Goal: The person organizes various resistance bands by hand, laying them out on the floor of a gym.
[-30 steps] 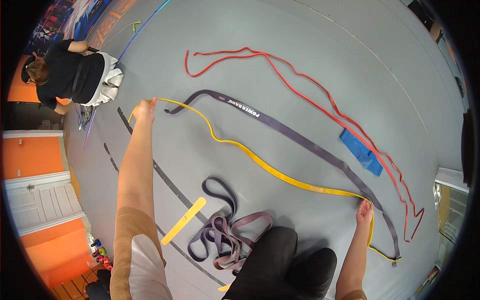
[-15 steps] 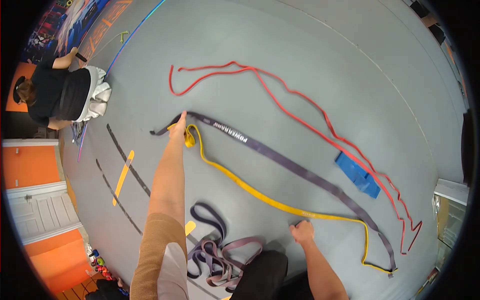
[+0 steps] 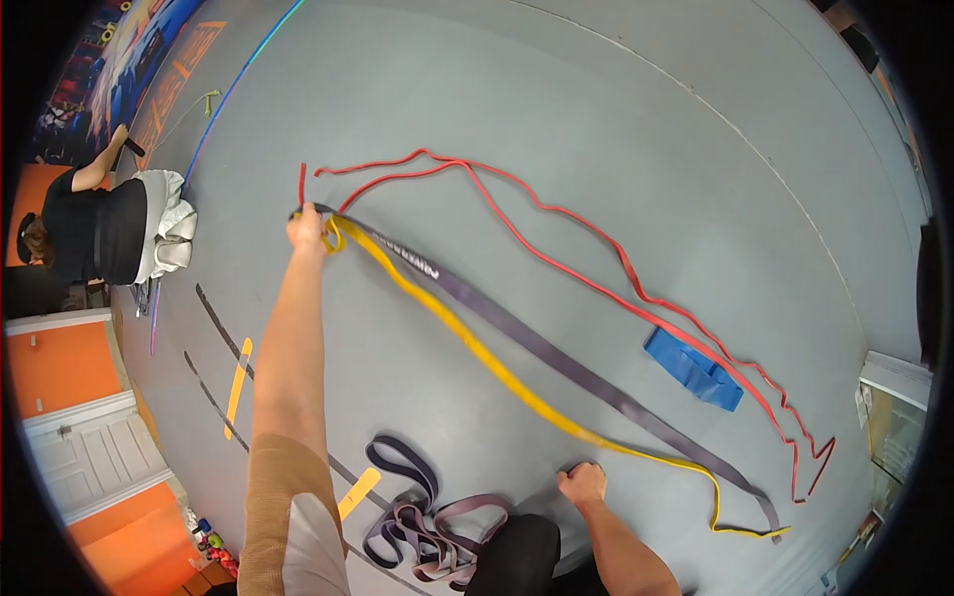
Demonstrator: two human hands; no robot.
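Note:
At the far end of my outstretched arm, my left hand [image 3: 308, 228] is closed around the ends of a purple-grey resistance band [image 3: 527, 340] with white lettering and a yellow resistance band [image 3: 477, 350]. A small yellow loop hangs beside its fingers. Both bands run down to the right, their far ends meeting on the floor. My right hand [image 3: 582, 484] makes a fist below the yellow band, apart from it, with nothing visible in it. A long red band [image 3: 556, 260] lies beyond, crossing over a folded blue band [image 3: 693, 368].
By my knee [image 3: 517, 556] lies a tangled pile of dark and mauve bands [image 3: 427, 526]. Yellow and black tape strips [image 3: 237, 387] mark the grey floor. Another person [image 3: 109, 228] is low to the floor at the left, near a white door [image 3: 84, 447].
My left hand has moved left and slightly up in view, drawing the purple-grey and yellow bands straighter and closer together. My right fist has shifted slightly left and down as the view moved.

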